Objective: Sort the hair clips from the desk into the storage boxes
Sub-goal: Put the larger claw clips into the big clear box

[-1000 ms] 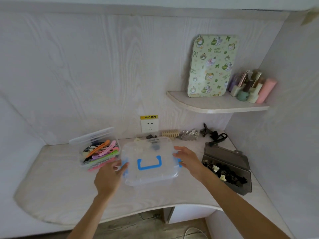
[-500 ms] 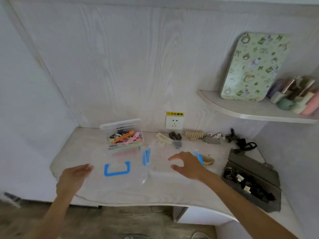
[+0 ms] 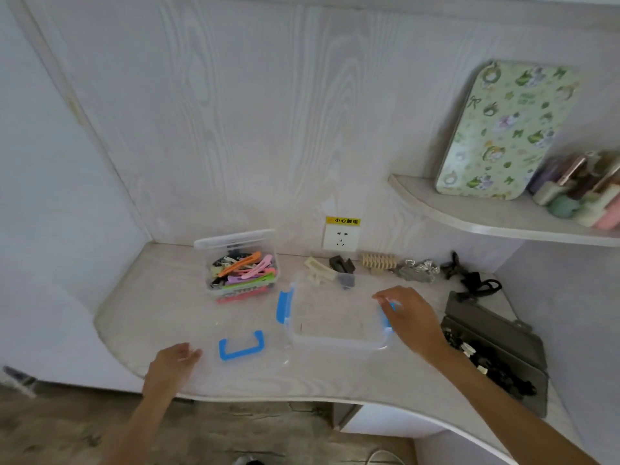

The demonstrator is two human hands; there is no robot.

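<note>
Pale wood desk (image 3: 161, 317) against the wall: the right hand (image 3: 407, 318) curls loosely over the open clear box (image 3: 335, 317), gripping nothing. The left hand (image 3: 174, 365), fingers spread, rests by the lid (image 3: 243, 347). Loose hair clips (image 3: 379, 263) lie beyond the right fingertips.

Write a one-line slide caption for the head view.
Left hand beside the blue-handled lid lying flat on the desk, right hand at the open clear box.

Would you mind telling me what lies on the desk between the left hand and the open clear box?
In the head view, the clear lid with its blue handle lies flat between the left hand and the open clear box.
</note>
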